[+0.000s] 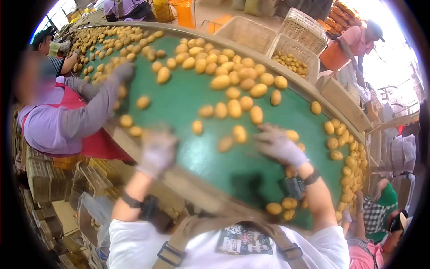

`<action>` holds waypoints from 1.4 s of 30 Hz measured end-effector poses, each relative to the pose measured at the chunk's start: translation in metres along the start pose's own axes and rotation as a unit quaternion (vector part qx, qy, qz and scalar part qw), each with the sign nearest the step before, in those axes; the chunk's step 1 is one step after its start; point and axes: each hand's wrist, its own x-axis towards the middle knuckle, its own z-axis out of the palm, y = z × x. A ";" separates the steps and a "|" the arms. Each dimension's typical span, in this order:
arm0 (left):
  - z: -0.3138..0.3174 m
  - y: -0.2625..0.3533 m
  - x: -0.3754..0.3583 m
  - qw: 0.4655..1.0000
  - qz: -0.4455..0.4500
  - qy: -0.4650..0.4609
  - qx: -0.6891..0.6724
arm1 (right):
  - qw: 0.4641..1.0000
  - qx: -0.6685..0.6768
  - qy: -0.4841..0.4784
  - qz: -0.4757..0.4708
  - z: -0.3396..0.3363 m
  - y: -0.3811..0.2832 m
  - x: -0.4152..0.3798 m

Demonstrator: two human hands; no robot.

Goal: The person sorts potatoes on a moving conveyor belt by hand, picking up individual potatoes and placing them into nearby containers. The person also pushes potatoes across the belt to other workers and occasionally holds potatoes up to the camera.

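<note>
Potatoes (pixel 234 109) lie scattered over a green belt (pixel 201 157). My left hand (pixel 156 152), in a pale glove, is over the near edge of the belt and smeared by motion. A potato (pixel 135 131) lies just left of it; whether the hand holds anything is hidden. Gloved as well, my right hand (pixel 280 143) reaches over the belt with its fingers stretched out. One potato (pixel 256 114) lies just beyond its fingertips, and another potato (pixel 292 136) shows beside its back. Left of that hand are a potato (pixel 239 134) and a blurred one.
A co-worker in a red apron (pixel 74 96) reaches onto the belt at left. Potatoes (pixel 349 175) crowd the belt's right side. Beyond the far rail stand plastic crates (pixel 246 36), one holding potatoes (pixel 290 62). More people work at upper right and lower right. Stacked crates (pixel 38 179) stand at lower left.
</note>
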 end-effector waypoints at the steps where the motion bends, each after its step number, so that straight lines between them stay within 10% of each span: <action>1: -0.005 -0.017 -0.008 0.999 -0.022 0.040 0.030 | 1.000 -0.003 -0.020 0.004 -0.008 0.004 0.004; 2: -0.013 -0.033 -0.012 0.994 -0.041 0.077 0.060 | 0.960 0.181 0.071 0.202 -0.021 -0.015 0.014; 5: -0.029 -0.021 -0.013 0.992 -0.033 0.122 -0.020 | 0.950 0.095 0.289 0.068 -0.048 -0.053 0.069; 15: -0.063 -0.025 -0.036 0.974 -0.030 0.068 -0.215 | 0.979 0.090 0.103 0.154 -0.053 -0.075 0.140; 22: -0.049 -0.061 0.075 0.993 0.026 -0.067 -0.089 | 0.985 0.158 -0.021 0.068 -0.075 -0.127 0.106; 26: -0.027 -0.060 0.069 0.916 0.274 0.191 -0.223 | 0.951 0.241 0.185 0.058 -0.112 -0.155 0.107; 28: -0.047 -0.045 0.057 0.864 0.237 0.123 -0.426 | 0.947 0.262 0.173 -0.064 -0.134 -0.177 0.114; 30: -0.082 -0.031 0.041 0.773 0.184 0.043 -0.606 | 0.970 -0.034 0.236 -0.045 -0.111 -0.119 0.149; 32: -0.100 -0.044 0.023 0.565 0.032 -0.169 -0.807 | 0.954 -0.146 0.240 0.102 -0.115 -0.089 0.167; 36: -0.060 -0.088 0.003 0.757 0.130 0.034 -0.640 | 0.909 -0.167 0.358 0.131 -0.071 -0.053 0.164; 40: -0.046 -0.104 -0.013 0.695 -0.041 -0.021 -0.717 | 0.947 0.196 0.052 0.247 -0.104 -0.062 0.149; 42: -0.053 -0.104 -0.010 0.625 -0.072 -0.069 -0.775 | 0.929 0.164 0.191 0.270 -0.124 -0.076 0.169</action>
